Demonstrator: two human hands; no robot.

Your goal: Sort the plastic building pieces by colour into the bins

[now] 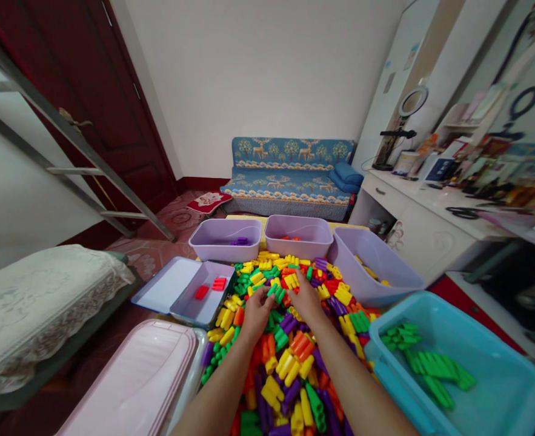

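Room: red door (112,115) far left of the pile (288,366), yellow table (262,243) underneath, sofa (285,184) behind.
Pile: glossy, many-coloured plastic tubes.
My left hand (257,309): atop it, curled at green tubes (280,295).
My right hand (307,303): atop it, half spread by yellow tubes (291,280); whether either grips, I can't tell.
Around it: pink-lidded box (144,369) left, lilac bins (299,247) behind, turquoise tub (489,357) right; my forearms (353,369) block part.

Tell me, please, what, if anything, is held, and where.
The left hand seems to grip green pieces by their left side; whether the right hand holds yellow pieces cannot be told.
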